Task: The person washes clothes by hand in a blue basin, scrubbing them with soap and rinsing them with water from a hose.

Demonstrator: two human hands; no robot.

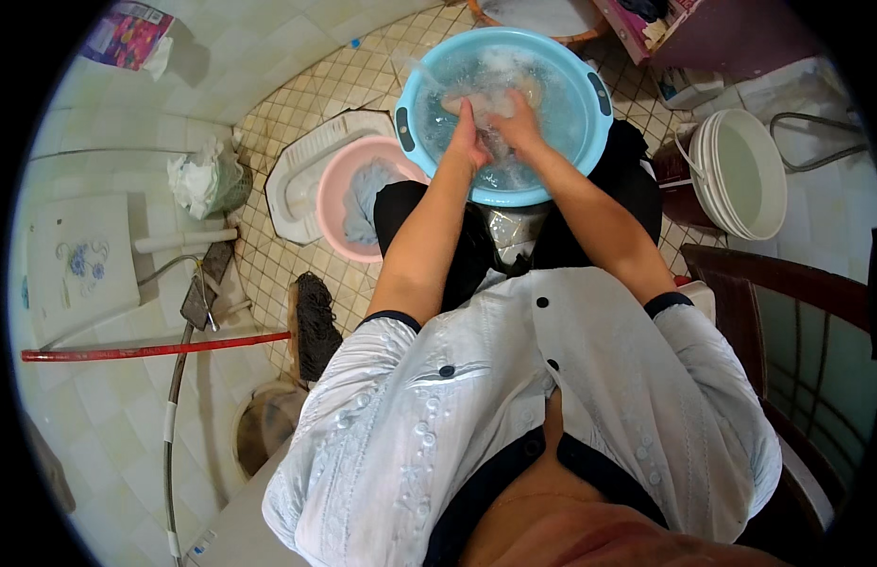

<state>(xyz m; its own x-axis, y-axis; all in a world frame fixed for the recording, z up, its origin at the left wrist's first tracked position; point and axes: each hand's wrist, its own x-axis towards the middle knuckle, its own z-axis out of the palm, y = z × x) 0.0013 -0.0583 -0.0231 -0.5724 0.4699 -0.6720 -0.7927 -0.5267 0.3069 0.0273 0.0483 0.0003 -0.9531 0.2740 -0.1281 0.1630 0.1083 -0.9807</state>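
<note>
A light-blue plastic basin with dark handle inserts holds cloudy, sudsy water in front of me, above my knees. Both my hands are partly in this water, close together, thumbs up. Between them is a wet, pale cloth, half hidden by suds. My left hand grips its near left part, fingers mostly under the surface. My right hand holds it on the other side, its fingertips blurred by foam. Beyond the right fingers, a beige patch shows in the water, perhaps more of the cloth.
A pink basin with grey-blue cloth stands left, overlapping a squat toilet. White buckets, stacked, with water in the top one, stand right. A wooden chair is at my right; a red-handled brush lies left.
</note>
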